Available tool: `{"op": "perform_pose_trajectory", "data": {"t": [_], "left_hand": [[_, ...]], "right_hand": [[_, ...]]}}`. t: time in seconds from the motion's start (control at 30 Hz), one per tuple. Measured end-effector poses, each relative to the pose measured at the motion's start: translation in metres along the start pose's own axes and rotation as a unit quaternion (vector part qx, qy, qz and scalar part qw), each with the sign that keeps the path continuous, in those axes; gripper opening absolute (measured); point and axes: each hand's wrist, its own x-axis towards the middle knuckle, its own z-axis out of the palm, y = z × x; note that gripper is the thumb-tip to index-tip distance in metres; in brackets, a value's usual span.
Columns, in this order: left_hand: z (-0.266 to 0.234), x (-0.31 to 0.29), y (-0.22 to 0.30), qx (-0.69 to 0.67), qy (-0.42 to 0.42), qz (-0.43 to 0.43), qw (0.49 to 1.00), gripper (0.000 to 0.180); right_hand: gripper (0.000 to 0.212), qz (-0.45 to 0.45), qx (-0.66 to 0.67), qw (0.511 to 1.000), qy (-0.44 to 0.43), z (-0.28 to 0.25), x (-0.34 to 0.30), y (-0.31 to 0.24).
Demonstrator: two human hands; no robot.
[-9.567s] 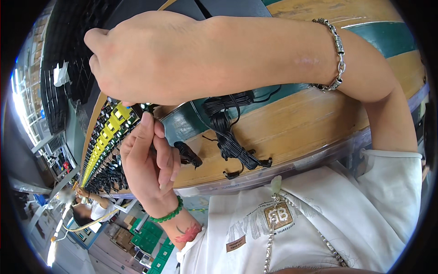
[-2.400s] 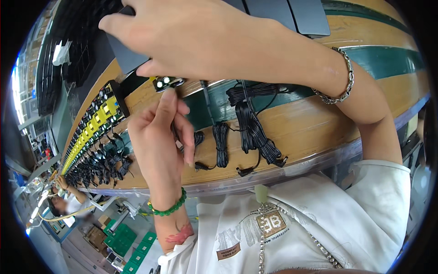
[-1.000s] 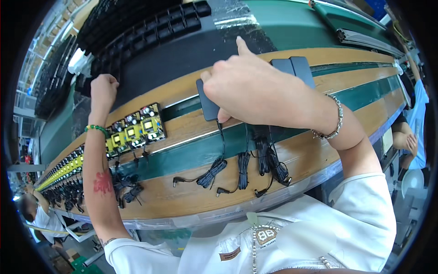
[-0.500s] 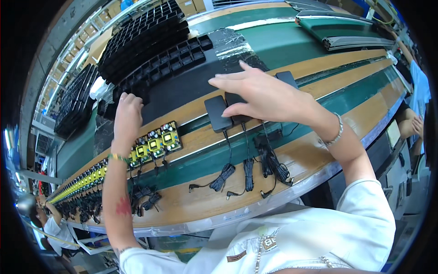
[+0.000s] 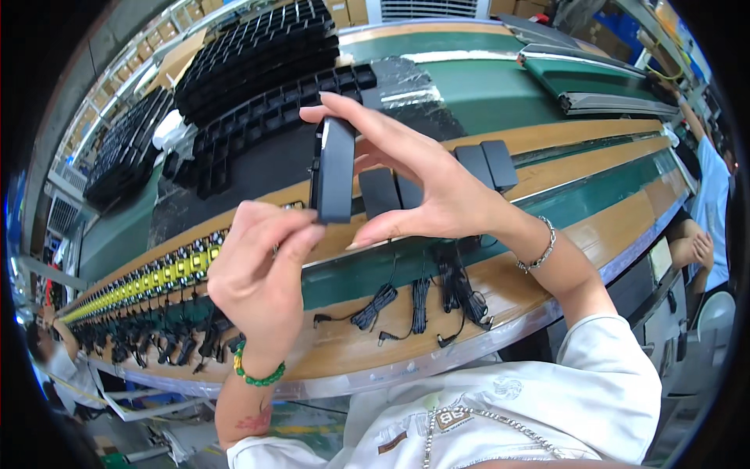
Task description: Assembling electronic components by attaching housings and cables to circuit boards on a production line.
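A black adapter case [image 5: 337, 172] stands on end in the air between my hands, with a thinner, uneven part along its left side. My left hand [image 5: 262, 273] pinches its lower end between thumb and fingers. Around its upper right side curves my right hand [image 5: 422, 176], index finger across the top and thumb apart from the case. Behind and beside the right hand lie black power adapters [image 5: 380, 192], partly hidden, and another pair of adapters [image 5: 486, 166] to the right. Their black cords [image 5: 420, 306] hang toward me in tied bundles.
Yellow-and-green circuit boards [image 5: 160, 275] with black leads run in a long row to the left. Black compartment trays [image 5: 254, 66] are stacked at the back, with a single tray [image 5: 281, 109] before them. A green conveyor belt [image 5: 476, 82] lies beyond; another person [image 5: 715, 180] is at right.
My left hand has come from beside the black tray toward the middle, pinching the case. My right hand has shifted left from over the adapters and now curves around the case.
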Motion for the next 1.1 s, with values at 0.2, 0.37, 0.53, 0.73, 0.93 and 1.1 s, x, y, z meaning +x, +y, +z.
{"op": "perform_pose_trajectory", "data": {"t": [0.2,0.37,0.53,0.73,0.93,1.1], "left_hand": [[0.009,-0.034,0.022,0.043,0.036,-0.141,0.988,0.016],[0.004,-0.093,-0.008,0.314,0.062,-0.161,0.934,0.027],[0.01,-0.105,-0.017,0.357,0.035,-0.215,0.908,0.03],[0.005,-0.088,-0.007,-0.028,0.02,-0.57,0.821,0.023],[-0.004,-0.08,-0.016,-0.473,0.076,-0.617,0.624,0.022],[0.03,-0.062,-0.008,-0.563,0.071,-0.624,0.537,0.022]], "right_hand": [[0.096,0.122,0.329,0.936,0.002,0.011,-0.007,0.025],[0.089,0.154,0.24,0.958,-0.028,-0.002,0.011,0.025],[0.077,0.178,0.018,0.981,-0.077,0.017,0.025,0.015],[0.073,0.093,-0.35,0.925,-0.118,0.083,0.044,0.063],[0.072,0.15,-0.364,0.896,-0.206,0.057,0.03,0.057],[0.068,0.101,-0.381,0.913,-0.105,0.022,-0.009,0.069]]}}
